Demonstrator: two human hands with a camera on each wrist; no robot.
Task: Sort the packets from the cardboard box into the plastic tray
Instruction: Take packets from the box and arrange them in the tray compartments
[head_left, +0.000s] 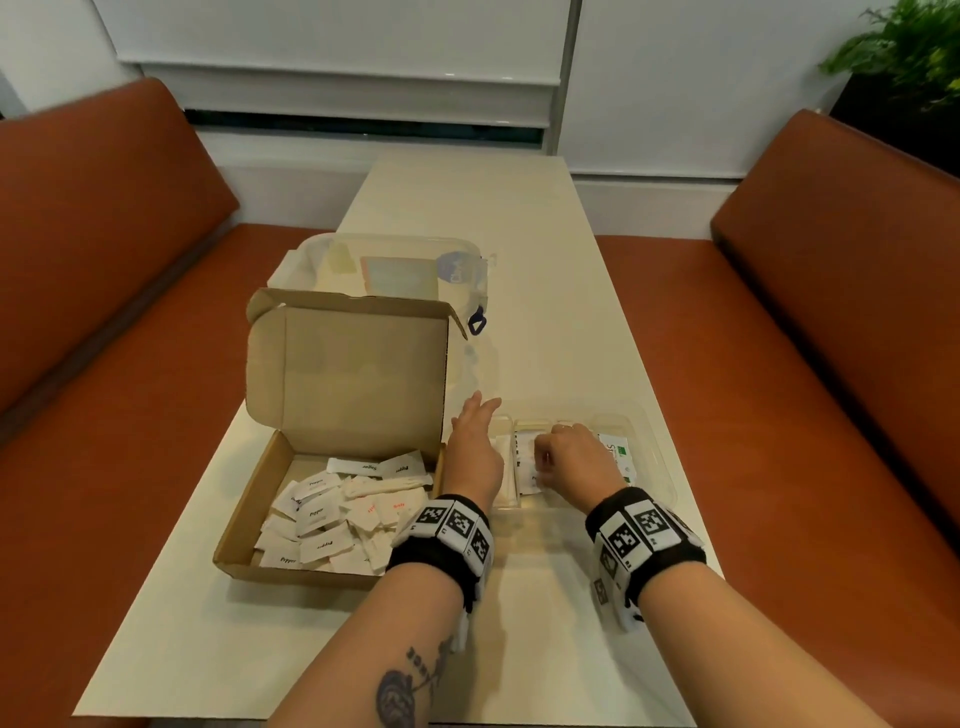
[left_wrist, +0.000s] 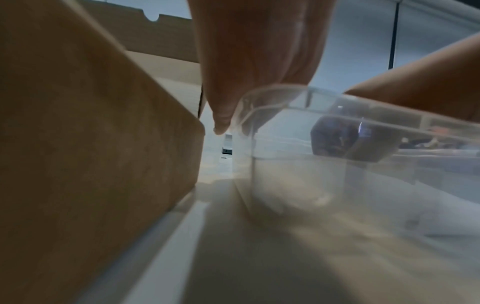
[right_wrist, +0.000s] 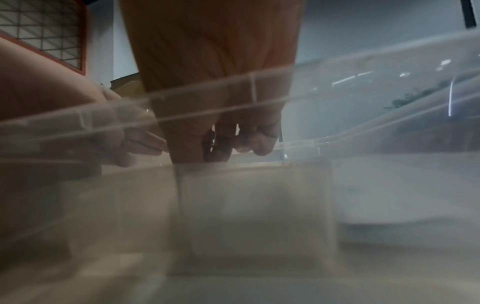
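Note:
An open cardboard box (head_left: 244, 519) on the table's left holds several white packets (head_left: 332, 514) marked pepper, sugar and salt. To its right lies the clear plastic tray (head_left: 649, 457) with several compartments. My left hand (head_left: 475, 418) lies with straight fingers over the tray's left end, and its fingertips (left_wrist: 221, 125) point down beside the tray's corner (left_wrist: 259, 102). My right hand (head_left: 543, 460) is curled inside a middle compartment and seems to pinch a white packet (head_left: 527, 480); its fingertips (right_wrist: 221, 151) show through the tray wall (right_wrist: 363, 102). A green-printed packet (head_left: 615, 452) lies in the compartment to the right.
A clear lidded container (head_left: 395, 260) stands behind the box's raised lid (head_left: 353, 374). Orange benches (head_left: 104, 312) run along both long sides of the narrow cream table (head_left: 545, 260). The box wall (left_wrist: 91, 144) stands very close to the tray's left side.

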